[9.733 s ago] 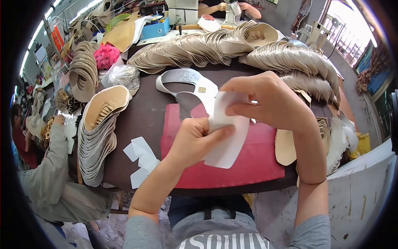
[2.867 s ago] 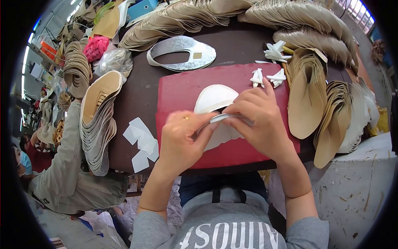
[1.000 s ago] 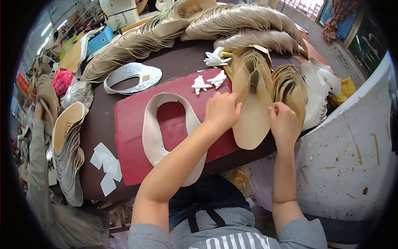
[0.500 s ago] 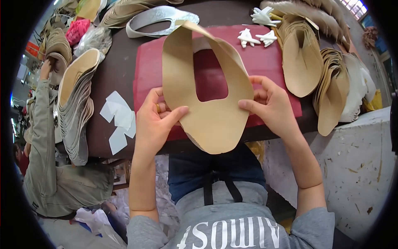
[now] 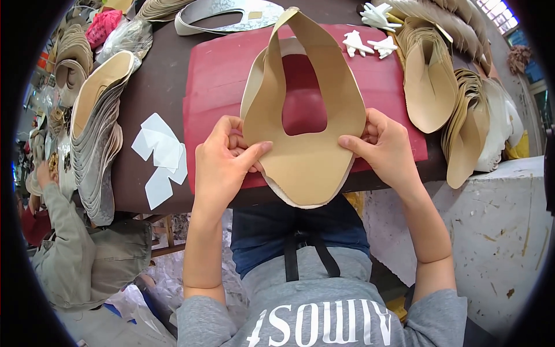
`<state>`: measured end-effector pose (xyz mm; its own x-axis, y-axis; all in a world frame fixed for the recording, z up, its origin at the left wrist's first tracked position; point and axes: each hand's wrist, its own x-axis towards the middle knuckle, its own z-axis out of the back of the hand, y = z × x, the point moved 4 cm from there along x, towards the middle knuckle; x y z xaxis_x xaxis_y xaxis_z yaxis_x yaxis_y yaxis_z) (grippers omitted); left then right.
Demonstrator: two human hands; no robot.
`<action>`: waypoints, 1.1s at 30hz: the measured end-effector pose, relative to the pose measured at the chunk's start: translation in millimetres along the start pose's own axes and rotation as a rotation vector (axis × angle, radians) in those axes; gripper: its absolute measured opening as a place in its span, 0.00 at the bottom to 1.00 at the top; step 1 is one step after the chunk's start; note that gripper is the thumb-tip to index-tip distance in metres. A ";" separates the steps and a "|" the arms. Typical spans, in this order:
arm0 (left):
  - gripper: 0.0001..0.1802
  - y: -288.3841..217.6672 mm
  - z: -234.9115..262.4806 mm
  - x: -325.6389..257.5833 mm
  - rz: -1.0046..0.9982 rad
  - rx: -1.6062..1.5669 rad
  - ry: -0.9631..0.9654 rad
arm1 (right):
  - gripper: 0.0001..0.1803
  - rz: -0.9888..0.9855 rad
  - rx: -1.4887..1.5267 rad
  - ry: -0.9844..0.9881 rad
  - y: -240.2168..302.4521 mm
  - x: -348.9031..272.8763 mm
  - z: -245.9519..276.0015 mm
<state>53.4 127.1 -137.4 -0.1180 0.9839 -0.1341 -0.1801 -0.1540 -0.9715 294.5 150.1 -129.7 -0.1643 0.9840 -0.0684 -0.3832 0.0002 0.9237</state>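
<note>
A tan shoe upper (image 5: 306, 156) with a large opening in its middle is held up over the table's front edge. My left hand (image 5: 228, 153) pinches its left side, thumb on top and fingers beneath. On the right side my right hand (image 5: 378, 147) grips it the same way. A pale layer peeks out along the upper's left side and around its rounded near end. The far end rises in a loop. Below it lies a dark red mat (image 5: 225, 75).
Stacked uppers stand at left (image 5: 98, 127) and right (image 5: 428, 87). White paper pieces (image 5: 159, 156) lie left of the mat, small white pieces (image 5: 356, 43) at its far right. A silvery upper (image 5: 196, 20) lies behind. A person in a green-grey jacket (image 5: 69, 248) works at left.
The upper has shifted slightly right and straightened, and a pale layer now shows along its edge. Both hands keep their hold. The other person's arm at left has lowered.
</note>
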 end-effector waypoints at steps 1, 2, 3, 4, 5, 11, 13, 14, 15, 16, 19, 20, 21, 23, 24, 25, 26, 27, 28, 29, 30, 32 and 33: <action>0.17 -0.3 -0.4 0.4 0.003 0.019 -0.003 | 0.15 0.000 -0.012 -0.007 -0.7 0.2 -0.4; 0.17 -0.2 -1.0 0.7 0.006 0.039 -0.006 | 0.15 0.001 -0.025 -0.014 -1.3 0.2 -0.5; 0.17 -0.4 -2.1 0.6 0.007 0.040 -0.006 | 0.15 0.000 -0.024 -0.014 -1.4 0.3 -0.2; 0.17 -0.7 -3.0 0.4 0.007 0.052 -0.014 | 0.14 -0.001 -0.033 -0.014 -1.3 0.4 0.5; 0.17 -1.2 -4.0 0.1 0.006 0.065 -0.022 | 0.14 0.000 -0.042 -0.015 -1.1 0.5 1.3; 0.16 -11.1 -10.0 -3.2 0.010 0.187 -0.031 | 0.13 0.039 -0.094 -0.051 1.5 -2.8 6.1; 0.16 -14.0 -13.1 -6.3 0.010 0.220 -0.029 | 0.13 0.053 -0.105 -0.063 3.6 -4.9 7.1; 0.15 -17.6 -13.6 -10.6 -0.062 0.408 -0.110 | 0.13 0.058 -0.124 -0.062 4.9 -6.0 7.0; 0.15 -19.9 -16.0 -16.0 -0.135 0.594 -0.190 | 0.13 0.062 -0.144 -0.063 5.5 -6.9 6.9; 0.14 -21.5 -19.9 -22.7 -0.209 0.779 -0.270 | 0.13 0.065 -0.164 -0.064 5.9 -7.9 6.9; 0.18 -3.8 -42.1 -51.0 -0.445 0.956 -0.302 | 0.13 0.102 -0.220 -0.065 9.0 -9.7 7.7; 0.18 -3.4 -54.9 -58.4 -0.445 0.958 -0.307 | 0.13 0.138 -0.256 -0.054 11.7 -9.0 6.1; 0.21 -8.1 -80.3 -67.5 -0.652 0.942 -0.175 | 0.14 0.173 -0.290 -0.043 13.4 -7.5 4.7; 0.25 -7.5 -97.1 -78.1 -0.859 0.919 -0.038 | 0.14 0.175 -0.312 0.015 17.9 -1.5 7.6; 0.27 -3.6 -98.5 -79.3 -0.856 0.931 -0.026 | 0.13 0.142 -0.297 0.063 21.0 4.3 13.4; 0.29 -0.3 -100.2 -80.4 -0.855 0.941 -0.011 | 0.13 0.142 -0.298 0.057 21.7 10.7 20.8; 0.31 1.9 -101.8 -81.2 -0.854 0.951 0.003 | 0.14 0.191 -0.272 0.009 24.3 17.5 30.2; 0.33 2.2 -103.1 -81.5 -0.852 0.963 0.017 | 0.14 0.239 -0.245 -0.039 26.7 22.2 37.6; 0.33 -0.2 -104.4 -81.1 -0.855 0.962 0.021 | 0.14 0.237 -0.244 -0.043 25.1 25.9 41.4; 0.33 -4.7 -105.0 -79.9 -0.830 0.949 0.037 | 0.13 0.204 -0.261 -0.008 21.1 29.6 43.1; 0.33 -10.0 -105.5 -78.6 -0.804 0.935 0.053 | 0.11 0.170 -0.277 0.027 16.7 32.8 44.3; 0.32 -16.2 -107.9 -74.7 -0.752 0.907 0.087 | 0.09 0.100 -0.309 0.098 9.1 38.2 46.8; 0.32 -15.4 -109.3 -73.2 -0.752 0.909 0.089 | 0.09 0.099 -0.307 0.098 9.1 40.6 47.9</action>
<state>171.6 67.2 -134.0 0.3763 0.8519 0.3642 -0.8080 0.4941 -0.3210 327.8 198.5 -106.1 -0.2949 0.9549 -0.0335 -0.6142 -0.1626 0.7722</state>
